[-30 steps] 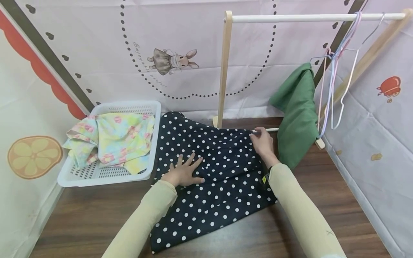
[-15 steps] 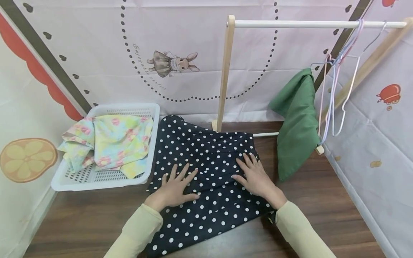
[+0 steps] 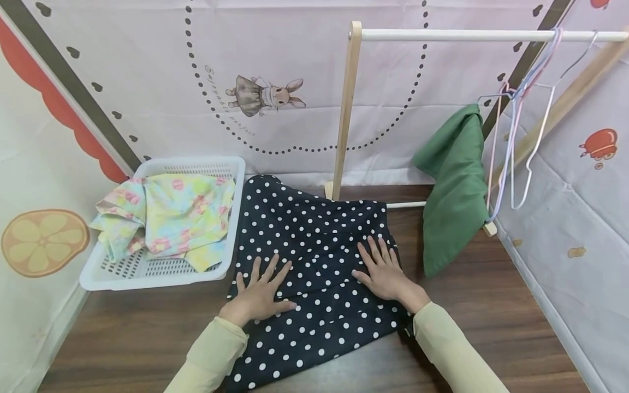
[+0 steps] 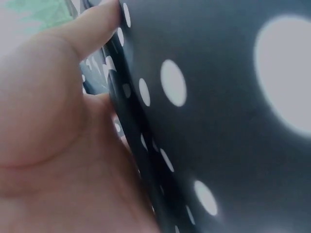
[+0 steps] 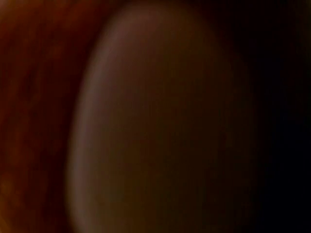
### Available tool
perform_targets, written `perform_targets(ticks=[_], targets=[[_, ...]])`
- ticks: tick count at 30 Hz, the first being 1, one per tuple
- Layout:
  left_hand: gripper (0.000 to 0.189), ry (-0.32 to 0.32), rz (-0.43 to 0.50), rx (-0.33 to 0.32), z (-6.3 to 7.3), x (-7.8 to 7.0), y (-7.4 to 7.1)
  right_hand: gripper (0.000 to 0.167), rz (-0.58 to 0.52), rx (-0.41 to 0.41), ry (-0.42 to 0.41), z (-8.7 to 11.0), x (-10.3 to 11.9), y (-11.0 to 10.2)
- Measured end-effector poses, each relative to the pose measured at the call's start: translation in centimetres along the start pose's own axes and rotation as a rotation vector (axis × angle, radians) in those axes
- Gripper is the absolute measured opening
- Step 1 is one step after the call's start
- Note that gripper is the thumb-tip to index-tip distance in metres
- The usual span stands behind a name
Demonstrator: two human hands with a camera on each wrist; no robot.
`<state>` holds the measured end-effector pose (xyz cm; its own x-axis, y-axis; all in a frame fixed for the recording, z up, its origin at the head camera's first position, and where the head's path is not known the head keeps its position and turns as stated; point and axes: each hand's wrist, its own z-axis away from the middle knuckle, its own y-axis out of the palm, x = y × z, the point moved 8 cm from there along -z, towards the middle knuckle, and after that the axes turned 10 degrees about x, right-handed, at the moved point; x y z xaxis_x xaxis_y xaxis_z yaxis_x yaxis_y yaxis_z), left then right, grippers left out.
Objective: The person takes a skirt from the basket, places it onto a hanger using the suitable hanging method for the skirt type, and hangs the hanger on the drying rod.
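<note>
A black garment with white polka dots (image 3: 319,262) lies spread on the wooden surface in the head view, its lower edge slanting toward the front. My left hand (image 3: 257,295) rests on its left part with fingers spread. On the right part lies my right hand (image 3: 385,273), palm down, fingers straight and slightly apart. Up close in the left wrist view, the left hand (image 4: 58,107) is against the dotted cloth (image 4: 218,116). The right wrist view is dark and blurred, with one pale dot filling most of it.
To the left stands a white basket (image 3: 162,281) holding a pastel floral cloth (image 3: 184,218). At the back right is a wooden rack (image 3: 346,109) with a white rail (image 3: 457,35). Several hangers (image 3: 533,147) hang there beside a green garment (image 3: 454,191).
The right hand has let go of the garment's upper right corner and come down flat onto the cloth. The left hand has slid slightly toward the front and left.
</note>
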<state>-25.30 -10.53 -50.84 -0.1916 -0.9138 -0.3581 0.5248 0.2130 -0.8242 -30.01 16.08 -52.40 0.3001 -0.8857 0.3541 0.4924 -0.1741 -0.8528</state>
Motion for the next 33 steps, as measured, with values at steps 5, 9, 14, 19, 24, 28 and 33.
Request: perform_targets(ticks=[5, 9, 14, 19, 24, 28, 33], targets=[[0.092, 0.005, -0.018, -0.027, -0.2, 0.2, -0.1, 0.076, -0.006, -0.018, -0.014, -0.1, -0.2, -0.4], [0.092, 0.044, -0.032, -0.070, 0.5, -0.6, 0.0, 0.071, 0.003, -0.104, -0.052, 1.5, 1.0, -1.4], [0.098, 0.086, -0.013, -0.013, 2.6, -1.8, 1.6, 0.072, 0.041, -0.084, -0.087, 4.4, 3.2, -0.9], [0.112, 0.072, -0.048, 0.040, 3.0, -2.0, 3.1, 0.084, 0.056, 0.031, -0.029, 5.8, 3.4, 0.6], [0.117, 0.088, -0.041, 0.056, 2.2, -2.2, 3.8, 0.089, 0.036, 0.070, 0.008, 5.9, 2.7, 1.2], [0.117, 0.068, -0.047, 0.040, 2.5, -1.8, 3.4, 0.089, 0.026, 0.056, -0.036, 5.2, 3.0, 1.2], [0.112, 0.076, -0.050, -0.016, 3.1, -1.6, 2.4, 0.079, 0.004, 0.000, -0.083, 4.8, 3.4, 0.6]])
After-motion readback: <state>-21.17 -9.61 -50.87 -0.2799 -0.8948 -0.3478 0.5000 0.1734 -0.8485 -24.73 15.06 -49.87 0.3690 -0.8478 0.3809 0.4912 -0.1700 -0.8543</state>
